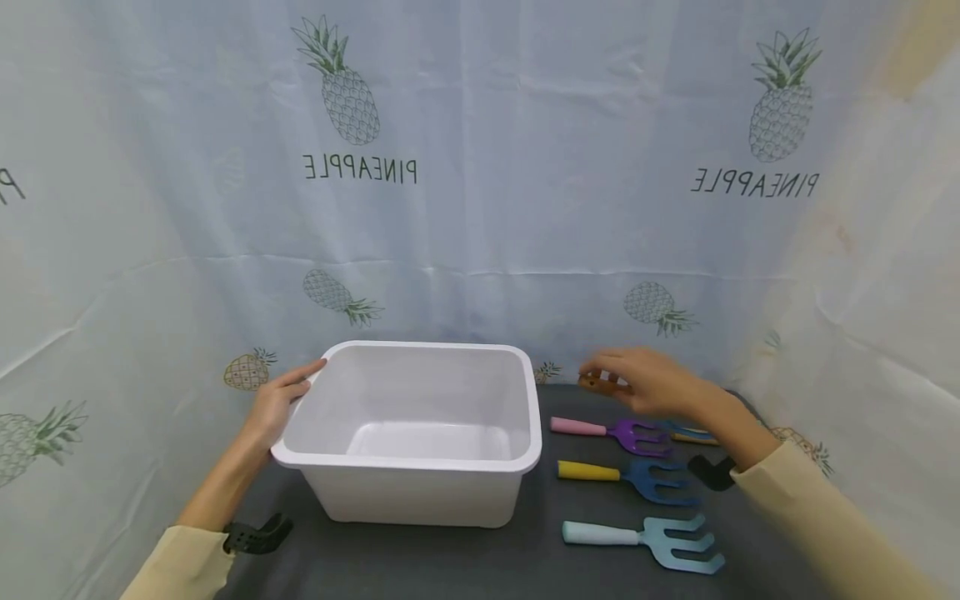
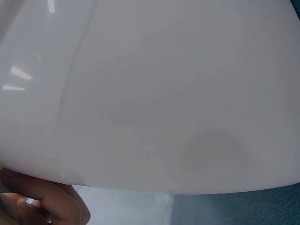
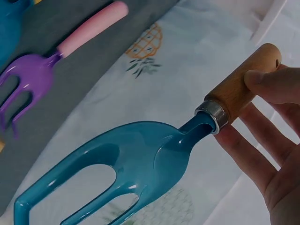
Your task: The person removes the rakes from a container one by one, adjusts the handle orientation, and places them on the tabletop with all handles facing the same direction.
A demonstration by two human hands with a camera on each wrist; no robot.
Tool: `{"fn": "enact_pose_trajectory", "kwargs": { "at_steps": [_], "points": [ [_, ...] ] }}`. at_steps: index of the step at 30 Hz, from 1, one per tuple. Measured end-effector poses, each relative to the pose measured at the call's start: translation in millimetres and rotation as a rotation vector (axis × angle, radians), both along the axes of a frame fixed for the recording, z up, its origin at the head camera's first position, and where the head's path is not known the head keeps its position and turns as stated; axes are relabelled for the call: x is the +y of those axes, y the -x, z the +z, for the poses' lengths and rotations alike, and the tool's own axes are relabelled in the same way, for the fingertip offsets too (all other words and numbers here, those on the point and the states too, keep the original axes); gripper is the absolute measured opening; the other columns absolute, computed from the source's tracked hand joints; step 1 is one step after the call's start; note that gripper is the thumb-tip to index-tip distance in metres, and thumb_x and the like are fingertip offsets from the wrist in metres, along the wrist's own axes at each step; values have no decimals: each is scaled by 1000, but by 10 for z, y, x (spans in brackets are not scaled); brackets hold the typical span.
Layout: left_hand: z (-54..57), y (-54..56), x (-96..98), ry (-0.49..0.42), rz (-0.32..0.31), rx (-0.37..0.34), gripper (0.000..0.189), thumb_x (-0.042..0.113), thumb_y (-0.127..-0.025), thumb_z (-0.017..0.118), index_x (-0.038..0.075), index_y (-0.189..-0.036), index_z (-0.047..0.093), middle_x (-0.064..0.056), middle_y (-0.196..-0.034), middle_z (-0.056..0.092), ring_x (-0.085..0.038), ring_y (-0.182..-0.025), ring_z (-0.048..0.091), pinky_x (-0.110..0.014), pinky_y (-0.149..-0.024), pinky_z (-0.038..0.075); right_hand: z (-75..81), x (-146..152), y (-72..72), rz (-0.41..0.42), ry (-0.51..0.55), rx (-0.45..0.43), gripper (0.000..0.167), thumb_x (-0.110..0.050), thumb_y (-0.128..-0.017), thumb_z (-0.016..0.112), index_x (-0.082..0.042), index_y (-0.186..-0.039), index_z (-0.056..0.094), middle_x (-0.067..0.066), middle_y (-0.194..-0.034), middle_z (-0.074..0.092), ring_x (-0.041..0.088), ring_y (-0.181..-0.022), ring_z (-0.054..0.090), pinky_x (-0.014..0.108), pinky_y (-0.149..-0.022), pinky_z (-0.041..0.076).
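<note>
A white plastic tub (image 1: 405,492) stands on the dark table; its inside shows bare in the head view. My left hand (image 1: 279,407) holds the tub's left rim, with curled fingers (image 2: 56,199) at the edge in the left wrist view. In my right hand (image 1: 648,379) is a garden hand fork (image 3: 150,152) with a blue head and a wooden handle (image 3: 248,84). Thumb and fingers pinch that handle, and the fork is raised above the table at the far right. Just below it lies a purple hand fork (image 1: 637,435) with a pink handle.
Nearer on the table (image 1: 420,567) lie a blue fork with a yellow handle (image 1: 588,472) and a pale blue fork (image 1: 667,542). Blue and tan tips (image 1: 693,435) show beside the right forearm. A pineapple-print curtain (image 1: 480,208) closes the back and sides.
</note>
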State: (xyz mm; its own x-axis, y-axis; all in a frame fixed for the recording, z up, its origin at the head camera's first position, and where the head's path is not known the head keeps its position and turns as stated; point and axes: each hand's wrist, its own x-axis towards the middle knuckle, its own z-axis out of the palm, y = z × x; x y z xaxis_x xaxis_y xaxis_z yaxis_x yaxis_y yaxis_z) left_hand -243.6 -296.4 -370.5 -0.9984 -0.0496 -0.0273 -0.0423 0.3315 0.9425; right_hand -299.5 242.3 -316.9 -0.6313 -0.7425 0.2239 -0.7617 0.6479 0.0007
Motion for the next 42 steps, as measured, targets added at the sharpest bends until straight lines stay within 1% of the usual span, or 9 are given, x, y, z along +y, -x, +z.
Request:
{"fn": "enact_pose_trajectory", "kwargs": {
  "at_steps": [4, 16, 24, 27, 30, 34, 36, 39, 42],
  "points": [
    [3, -14, 1, -8, 1, -1, 51, 18, -112, 29, 11, -163, 27, -22, -171, 20, -46, -147, 39, -19, -85, 55, -62, 181, 3, -16, -16, -11, 45, 3, -86, 73, -23, -122, 71, -8, -112, 72, 10, -92, 68, 30, -75, 58],
    [14, -26, 9, -9, 8, 6, 52, 20, -112, 30, 10, -163, 30, -22, -171, 21, -45, -145, 43, -20, -83, 55, -287, 748, -121, 53, 46, 26, 39, 1, -82, 80, -20, -114, 75, -10, -103, 73, 4, -84, 64, 26, -67, 55],
    [-7, -25, 26, -53, -4, -1, 52, 19, -112, 27, 11, -164, 27, -20, -172, 19, -46, -149, 37, -20, -86, 55, -489, 1086, -138, -46, 32, -89, 45, 5, -83, 75, -24, -118, 76, -10, -109, 76, 1, -89, 65, 27, -70, 57],
    [-16, -18, 24, -57, -6, -6, 52, 20, -112, 27, 12, -164, 27, -20, -172, 18, -45, -150, 36, -19, -86, 55, -592, 1226, -151, -47, 48, -156, 51, 11, -82, 71, -24, -120, 75, -6, -113, 76, 2, -93, 67, 25, -70, 58],
    [-19, -9, 24, -39, -5, 0, 52, 20, -112, 28, 12, -164, 28, -20, -171, 20, -41, -147, 42, -19, -85, 55, -691, 1364, -169, -18, 82, -202, 54, 15, -79, 69, -17, -121, 74, 1, -112, 77, 6, -92, 69, 26, -68, 59],
    [-16, -7, 14, -11, 1, 11, 51, 19, -112, 30, 11, -163, 29, -21, -170, 22, -32, -138, 51, -19, -83, 55, -817, 1504, -184, -33, 115, -217, 55, 17, -77, 67, -11, -124, 73, 5, -110, 78, 5, -90, 68, 25, -65, 56],
    [-14, -11, 18, -23, 1, 6, 52, 19, -112, 30, 11, -163, 29, -20, -171, 21, -33, -140, 49, -18, -83, 55, -878, 1560, -187, -45, 123, -223, 54, 19, -77, 65, -9, -123, 73, 5, -107, 78, 1, -86, 64, 23, -63, 52],
    [-14, -16, 31, -59, -6, -8, 52, 20, -112, 27, 12, -164, 26, -18, -173, 17, -40, -149, 38, -15, -84, 53, -965, 1629, -186, -49, 133, -244, 58, 23, -74, 58, -8, -120, 74, 4, -105, 77, -3, -82, 56, 22, -60, 46],
    [-16, -20, 47, -75, -7, -15, 53, 20, -112, 26, 12, -164, 25, -17, -173, 15, -43, -152, 32, -13, -83, 52, -1044, 1683, -183, -44, 131, -275, 63, 25, -68, 52, -6, -118, 74, 3, -105, 76, -4, -84, 58, 22, -61, 50]
  ]
}}
